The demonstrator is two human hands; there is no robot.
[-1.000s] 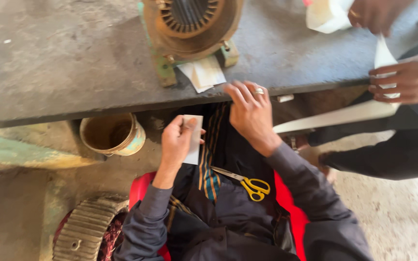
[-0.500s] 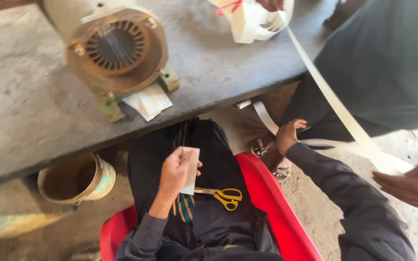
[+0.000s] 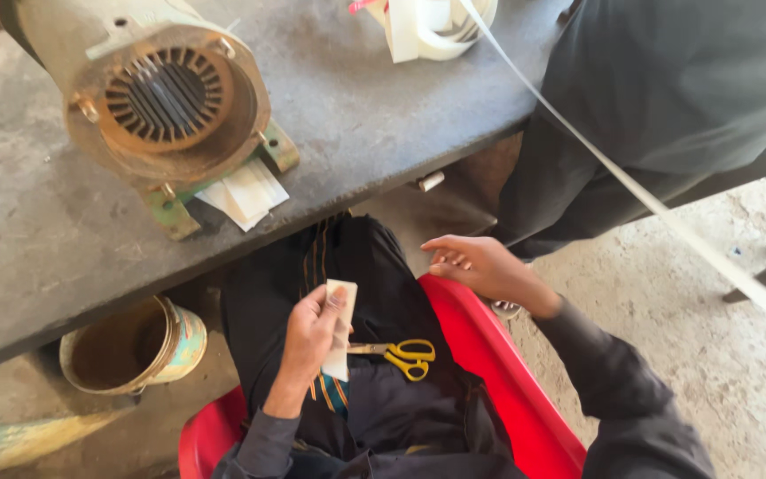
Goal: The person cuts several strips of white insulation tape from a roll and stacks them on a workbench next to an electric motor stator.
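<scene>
- The grey workbench (image 3: 383, 115) runs across the top of my view, its edge just above my knees.
- A person in dark clothes (image 3: 667, 98) stands at the right end of the bench, close to my right side.
- A rusty motor housing (image 3: 170, 98) with a ring of slots sits on the bench on green feet, with folded white paper (image 3: 246, 191) tucked under its front foot.
- I sit in a red plastic chair (image 3: 498, 372), my lap in dark cloth.
- A long white strip (image 3: 667, 213) runs from a roll (image 3: 441, 27) on the bench down past my right arm to the right edge.
- A worn tin can (image 3: 130, 346) stands on the floor under the bench, to my left.
- My right hand (image 3: 480, 266) hangs open over the chair's edge, fingers loosely spread, holding nothing.
- My left hand (image 3: 312, 333) grips a small white paper strip (image 3: 340, 324) upright over my lap, thumb on its face.
- Yellow-handled scissors (image 3: 401, 355) lie on my lap, just right of that strip.
</scene>
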